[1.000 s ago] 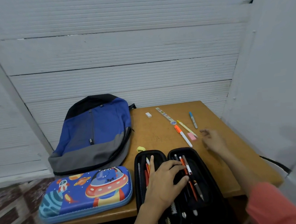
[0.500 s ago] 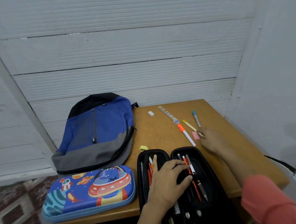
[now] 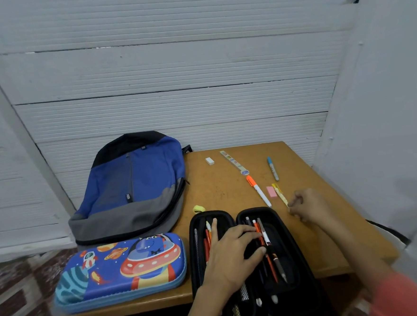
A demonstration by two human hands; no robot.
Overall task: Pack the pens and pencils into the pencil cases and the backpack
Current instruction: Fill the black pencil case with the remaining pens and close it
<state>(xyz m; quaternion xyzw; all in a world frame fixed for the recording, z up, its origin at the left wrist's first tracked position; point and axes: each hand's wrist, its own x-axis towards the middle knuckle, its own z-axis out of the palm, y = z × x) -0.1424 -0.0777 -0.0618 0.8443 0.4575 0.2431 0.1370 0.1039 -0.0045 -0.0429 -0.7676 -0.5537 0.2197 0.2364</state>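
- The yellow pen (image 3: 280,194) lies flat toward the right edge of the desk (image 3: 219,189). It is just beside a pink eraser (image 3: 271,192), on the far side of the open black pencil case (image 3: 267,209).
- The right hand (image 3: 309,207) has its fingertips curled together and pinches the pen's near end. The rest of the barrel rests on the desk.
- The pen is probably light, stiff, smooth plastic. Held by the end it may droop or swivel, so a hold nearer mid-barrel should be steadier.
- The left hand (image 3: 231,252) lies flat with fingers spread across the case at the desk's near edge. It presses on the case and grips nothing.
- An orange marker (image 3: 258,191) and a blue pen (image 3: 273,168) lie loose nearer the far edge. Both are probably just as light and apt to roll.
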